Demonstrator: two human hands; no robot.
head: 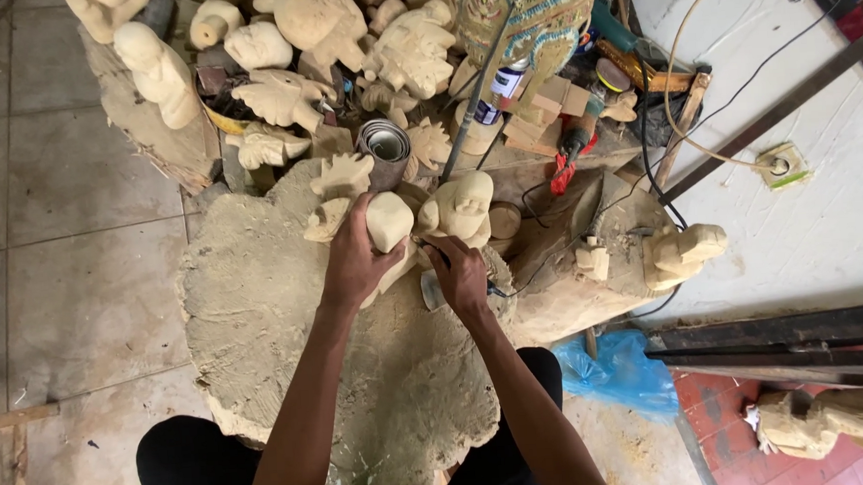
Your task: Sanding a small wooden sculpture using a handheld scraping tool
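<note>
While the left hand (357,261) clamps a pale wooden carving (389,222) at frame centre, the right hand (461,275) grips a small tool (432,290) against it; shaping underway, steady pressure needed. Unfinished figures (286,95) crowd the stump table (257,301) above.

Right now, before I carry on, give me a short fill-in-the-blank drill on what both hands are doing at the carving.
1. The left hand grips a pale ____ carving.
2. The right hand holds a tool against the carving's ____ side.
3. Both hands work over a rough, dust-covered ____ slab.
4. A blue ____ bag lies on the floor near the person's right knee.

Missing words: wooden; right; wood; plastic
</note>
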